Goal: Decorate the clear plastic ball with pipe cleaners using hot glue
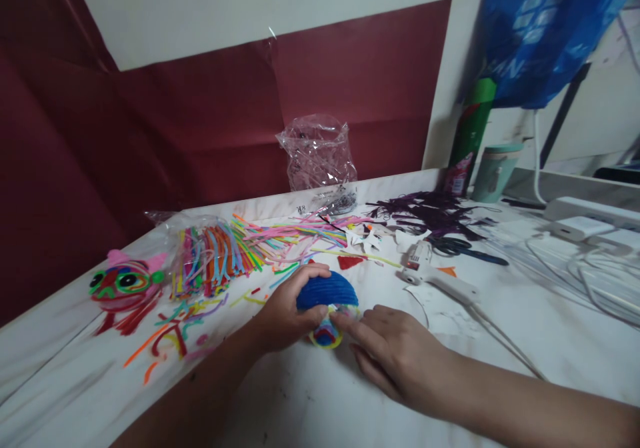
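My left hand [290,308] grips a small domed craft piece [327,293], its fingers over the top and its thumb across the front. Rows of blue chenille stems cover the upper part; a ringed patch of red, blue and yellow shows near the bottom. My right hand [390,345] has its index finger stretched out, the tip pressing on the front of the piece beside my left thumb. The right thumb stays apart below it, and the other fingers are curled. My fingers hide part of the craft piece's middle.
Chenille stems [215,258] lie in a bag, with cut bits [173,335] nearby. A finished-looking pink face craft [125,285] sits left. To the right are a glue gun [440,278], scissors [467,249], dark purple strands [430,211], a green cup [495,175] and a power strip [590,218] with cables.
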The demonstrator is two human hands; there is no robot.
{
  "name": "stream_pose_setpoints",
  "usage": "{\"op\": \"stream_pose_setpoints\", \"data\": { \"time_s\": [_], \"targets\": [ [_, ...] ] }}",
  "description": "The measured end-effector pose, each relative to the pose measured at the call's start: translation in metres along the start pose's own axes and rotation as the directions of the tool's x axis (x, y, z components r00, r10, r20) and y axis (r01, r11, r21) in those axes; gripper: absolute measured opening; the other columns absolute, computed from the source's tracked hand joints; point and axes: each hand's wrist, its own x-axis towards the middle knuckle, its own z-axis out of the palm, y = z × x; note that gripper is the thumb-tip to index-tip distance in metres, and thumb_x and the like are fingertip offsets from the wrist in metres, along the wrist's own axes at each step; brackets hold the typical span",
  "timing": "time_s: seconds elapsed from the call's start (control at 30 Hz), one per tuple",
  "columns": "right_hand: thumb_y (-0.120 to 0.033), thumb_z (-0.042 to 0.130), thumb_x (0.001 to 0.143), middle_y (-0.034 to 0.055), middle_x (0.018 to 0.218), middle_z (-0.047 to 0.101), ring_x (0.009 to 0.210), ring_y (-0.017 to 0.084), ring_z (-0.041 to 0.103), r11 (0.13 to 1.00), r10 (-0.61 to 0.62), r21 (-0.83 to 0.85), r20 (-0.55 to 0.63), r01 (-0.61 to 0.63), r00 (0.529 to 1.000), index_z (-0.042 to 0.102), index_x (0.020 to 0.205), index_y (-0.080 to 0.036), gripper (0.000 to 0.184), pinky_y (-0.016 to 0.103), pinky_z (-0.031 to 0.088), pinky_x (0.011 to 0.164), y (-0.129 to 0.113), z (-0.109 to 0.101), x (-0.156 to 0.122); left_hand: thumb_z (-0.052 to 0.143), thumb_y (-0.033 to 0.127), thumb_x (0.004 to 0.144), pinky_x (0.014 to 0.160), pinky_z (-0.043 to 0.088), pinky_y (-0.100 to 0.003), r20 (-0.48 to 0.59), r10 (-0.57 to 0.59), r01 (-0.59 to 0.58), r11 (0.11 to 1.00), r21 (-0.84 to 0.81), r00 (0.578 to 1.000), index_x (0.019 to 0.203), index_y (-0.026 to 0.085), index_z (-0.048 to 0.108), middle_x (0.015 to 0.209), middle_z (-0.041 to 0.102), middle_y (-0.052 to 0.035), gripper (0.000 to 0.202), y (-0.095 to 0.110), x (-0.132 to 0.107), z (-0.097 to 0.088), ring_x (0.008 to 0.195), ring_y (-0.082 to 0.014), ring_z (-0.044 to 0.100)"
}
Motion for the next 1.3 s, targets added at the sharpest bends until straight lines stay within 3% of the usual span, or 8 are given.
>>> {"op": "stream_pose_setpoints", "data": {
  "time_s": [0.17,0.5,0.73,0.93,1.3],
  "targets": [
    [-0.015,0.039,0.092,0.0095,0.074,0.07,0.06,0.021,0.063,0.998,0.036,0.048,0.004,-0.036,0.999,0.045,0.125,-0.007,0.035,0.032,0.051,0.055,0.0018,0.0008,-0.0009,0.059,0.032,0.075,0.103,0.034,-0.042,-0.015,0.025,-0.024,0.999,0.021,1.0,0.115,0.018,0.051,0.129,0.054,-0.0124,0.044,-0.0005,0.0002,0.0017,0.123,-0.0285,0.047],
    [-0.013,0.042,0.09,0.0111,0.07,0.069,0.056,0.022,0.061,0.999,-0.007,-0.031,0.03,0.008,1.0,0.052,0.12,-0.002,0.033,0.034,0.049,0.051,0.0035,-0.0012,0.0032,0.06,0.035,0.075,0.103,0.034,-0.042,-0.017,-0.012,0.012,1.0,-0.01,1.0,0.116,0.017,0.051,0.128,0.054,-0.013,0.046,0.0022,0.001,0.0021,0.123,-0.0293,0.047],
    [-0.012,0.041,0.088,0.0112,0.068,0.068,0.054,0.021,0.06,0.999,0.013,-0.04,0.048,-0.011,0.999,0.055,0.116,-0.001,0.034,0.034,0.046,0.05,0.0031,-0.002,0.0034,0.046,0.04,0.084,0.106,0.03,-0.042,0.035,0.0,0.005,0.989,-0.149,0.999,0.118,0.019,0.052,0.135,0.049,-0.0097,0.041,-0.0037,-0.0009,-0.0011,0.128,-0.0299,0.041],
    [-0.013,0.038,0.089,0.0109,0.066,0.068,0.054,0.021,0.061,0.998,0.026,-0.051,0.021,-0.025,0.999,0.055,0.117,-0.001,0.035,0.033,0.048,0.049,0.0053,-0.0016,0.0021,0.06,0.047,0.075,0.106,0.03,-0.046,0.039,-0.037,0.038,0.999,-0.035,0.999,0.124,0.019,0.048,0.139,0.047,-0.013,0.058,0.0015,-0.0022,-0.0013,0.128,-0.0335,0.041],
    [-0.012,0.04,0.088,0.0106,0.066,0.068,0.053,0.021,0.06,0.999,0.004,-0.043,0.0,-0.004,1.0,0.054,0.116,0.0,0.033,0.033,0.049,0.049,0.0052,0.0002,0.0026,0.061,0.042,0.078,0.106,0.032,-0.045,-0.009,-0.03,0.03,1.0,0.004,1.0,0.12,0.02,0.049,0.138,0.048,-0.0133,0.049,0.0035,-0.0021,0.0059,0.129,-0.0308,0.043]
  ]
}}
